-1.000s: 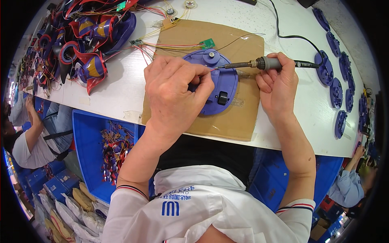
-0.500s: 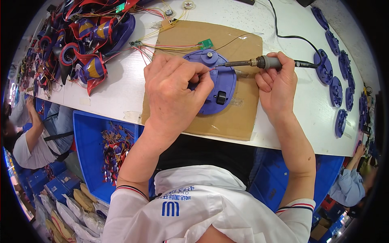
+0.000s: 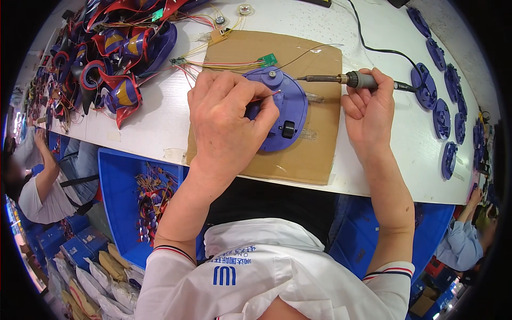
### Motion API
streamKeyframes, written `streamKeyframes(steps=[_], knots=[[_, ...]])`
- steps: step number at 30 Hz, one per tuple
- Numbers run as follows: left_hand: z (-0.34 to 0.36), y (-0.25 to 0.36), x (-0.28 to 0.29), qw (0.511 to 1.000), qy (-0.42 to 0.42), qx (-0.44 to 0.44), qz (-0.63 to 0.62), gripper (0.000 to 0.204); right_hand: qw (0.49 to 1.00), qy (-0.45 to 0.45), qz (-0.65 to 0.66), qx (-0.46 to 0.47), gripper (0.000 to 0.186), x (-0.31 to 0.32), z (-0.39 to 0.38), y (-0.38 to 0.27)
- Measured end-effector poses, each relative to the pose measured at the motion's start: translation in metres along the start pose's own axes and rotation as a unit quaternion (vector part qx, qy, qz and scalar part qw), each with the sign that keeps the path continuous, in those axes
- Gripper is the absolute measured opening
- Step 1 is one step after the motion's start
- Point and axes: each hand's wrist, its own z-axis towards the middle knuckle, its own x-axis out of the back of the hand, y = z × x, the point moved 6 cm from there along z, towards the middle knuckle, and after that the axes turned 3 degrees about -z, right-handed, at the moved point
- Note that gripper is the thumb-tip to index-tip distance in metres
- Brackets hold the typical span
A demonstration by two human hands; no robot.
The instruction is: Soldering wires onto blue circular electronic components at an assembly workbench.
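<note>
Casing (image 3: 296,102) partly behind left hand (image 3: 226,117)

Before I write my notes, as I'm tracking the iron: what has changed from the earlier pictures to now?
The right hand drew the soldering iron back to the right, its tip now clear of the red wire. Nothing was let go or newly gripped. The left hand still pinches the wire; the purple shell stays on the cardboard.

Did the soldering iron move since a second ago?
Yes. Against the cardboard, the soldering iron has moved right and slightly away from the person.
</note>
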Motion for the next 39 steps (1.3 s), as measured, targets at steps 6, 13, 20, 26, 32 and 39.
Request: streamKeyframes(steps=[6,13,20,26,32,39], knots=[[0.004,0.006,0.002,0.999,-0.016,-0.023,0.032,0.012,0.999,0.024,0.03,0.011,0.018,0.001,0.003,-0.009],[0.008,0.012,0.004,0.998,-0.055,-0.017,0.02,0.013,0.997,0.029,0.06,0.033,0.017,0.006,0.005,-0.026],[0.048,0.033,0.011,0.991,-0.129,-0.025,-0.041,0.017,0.987,0.027,0.155,0.037,0.017,0.017,0.016,-0.047],[0.115,0.025,-0.124,0.947,-0.304,-0.042,0.091,0.022,0.98,0.013,0.195,0.032,0.019,0.022,0.018,-0.057],[0.108,0.005,-0.144,0.945,-0.312,-0.047,0.091,0.014,0.982,0.001,0.189,0.0,0.017,0.02,0.017,-0.052],[0.038,0.046,0.047,0.963,-0.121,0.054,-0.235,0.003,0.995,0.021,0.09,0.043,0.017,0.005,0.002,-0.039]])
